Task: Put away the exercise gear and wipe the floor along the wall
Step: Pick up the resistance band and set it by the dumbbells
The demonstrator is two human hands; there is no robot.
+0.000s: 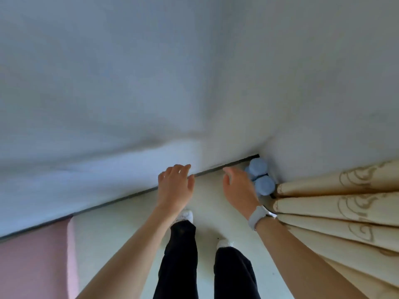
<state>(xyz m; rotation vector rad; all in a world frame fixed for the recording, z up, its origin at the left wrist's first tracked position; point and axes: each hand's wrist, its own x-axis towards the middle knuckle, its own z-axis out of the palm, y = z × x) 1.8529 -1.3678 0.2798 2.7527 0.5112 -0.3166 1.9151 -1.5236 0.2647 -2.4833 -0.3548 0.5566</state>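
Note:
Light blue dumbbells (262,178) lie on the floor in the corner where the two white walls meet, partly hidden behind my right hand. My right hand (238,186), with a white watch on the wrist, hovers just left of them, fingers apart and holding nothing. My left hand (174,186) hangs over the floor near the dark baseboard (133,194), fingers loosely spread and empty. A pink exercise mat (36,260) lies flat on the pale floor at the lower left, against the wall.
A beige patterned curtain (336,210) hangs in folds along the right wall, touching the floor beside the dumbbells. My legs in black trousers and white slippers (185,215) stand on the pale floor (121,229) below my hands.

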